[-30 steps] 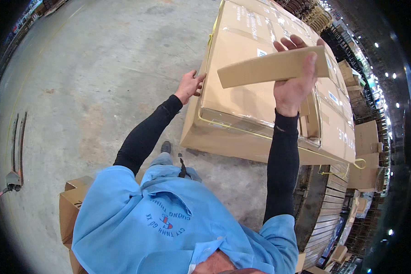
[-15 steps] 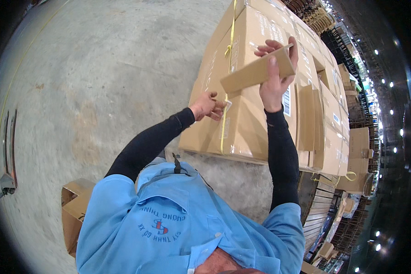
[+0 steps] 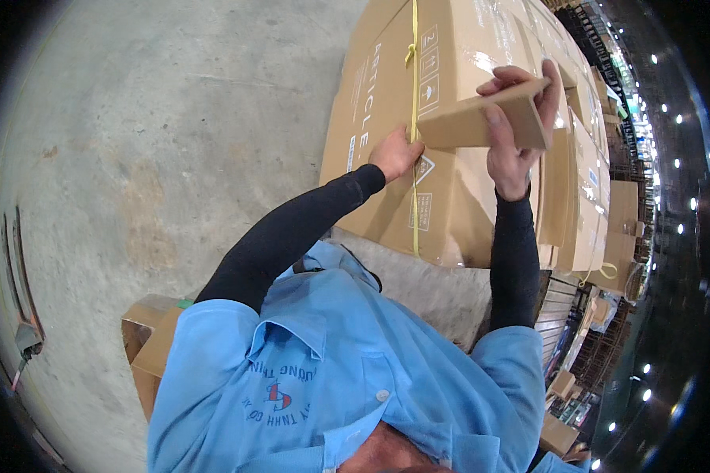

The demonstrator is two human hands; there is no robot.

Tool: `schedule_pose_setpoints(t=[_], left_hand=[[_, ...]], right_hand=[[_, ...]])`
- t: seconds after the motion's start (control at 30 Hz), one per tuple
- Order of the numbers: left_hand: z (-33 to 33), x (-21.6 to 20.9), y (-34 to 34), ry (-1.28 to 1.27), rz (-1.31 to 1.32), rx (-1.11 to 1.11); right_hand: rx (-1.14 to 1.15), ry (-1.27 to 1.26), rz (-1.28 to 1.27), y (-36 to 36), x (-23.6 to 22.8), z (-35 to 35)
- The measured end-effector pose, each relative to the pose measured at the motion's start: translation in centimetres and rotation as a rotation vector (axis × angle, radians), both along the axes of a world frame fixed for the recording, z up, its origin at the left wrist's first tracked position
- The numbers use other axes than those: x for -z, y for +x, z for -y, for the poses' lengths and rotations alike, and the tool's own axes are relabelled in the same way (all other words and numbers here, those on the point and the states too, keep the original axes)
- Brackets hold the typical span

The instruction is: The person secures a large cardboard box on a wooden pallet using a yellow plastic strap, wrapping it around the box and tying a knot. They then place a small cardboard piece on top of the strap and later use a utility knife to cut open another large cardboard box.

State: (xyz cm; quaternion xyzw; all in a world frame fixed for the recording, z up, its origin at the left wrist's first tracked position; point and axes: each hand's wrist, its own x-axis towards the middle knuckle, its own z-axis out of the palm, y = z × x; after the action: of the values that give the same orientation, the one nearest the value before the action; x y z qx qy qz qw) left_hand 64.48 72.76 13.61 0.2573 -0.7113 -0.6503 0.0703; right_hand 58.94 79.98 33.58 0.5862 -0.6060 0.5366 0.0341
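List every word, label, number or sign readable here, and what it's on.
Wording is described, not copied.
Large carton: one pale word in capitals, legible.
Same carton: outlined handling symbols, including an umbrella, and a white diamond sign.
Same carton: other print too small or blurred.
Blue shirt: curved dark lettering around a red-and-blue emblem, partly hidden.
Cardboard piece: no print visible.

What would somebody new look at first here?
Probably the big brown carton straight ahead, with a yellow strap running along it. The right hand holds a bent cardboard piece over the carton, while the left hand is at the strap. Lower down, a bright blue shirt stands out.
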Motion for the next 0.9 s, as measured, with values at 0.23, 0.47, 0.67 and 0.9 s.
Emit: schedule_pose_setpoints(t=[0.23,0.47,0.67,0.9], left_hand=[[1.7,-2.8,1.3,0.289,-0.150,-0.089],[3.6,-2.9,4.2,0.843,-0.313,-0.086],[2.3,6.5,3.6,0.821,-0.046,-0.244],[-0.4,9.4,-1.0,1.063,-0.334,-0.212]], right_hand=[[0.063,0.129,-0.035,-1.1,1.0,-0.1],[0.064,0.513,0.117,-2.4,4.1,-1.8],[0.029,0.484,0.227,-2.2,3.9,-2.0],[-0.042,0.664,-0.020,-1.0,3.3,-2.4]])
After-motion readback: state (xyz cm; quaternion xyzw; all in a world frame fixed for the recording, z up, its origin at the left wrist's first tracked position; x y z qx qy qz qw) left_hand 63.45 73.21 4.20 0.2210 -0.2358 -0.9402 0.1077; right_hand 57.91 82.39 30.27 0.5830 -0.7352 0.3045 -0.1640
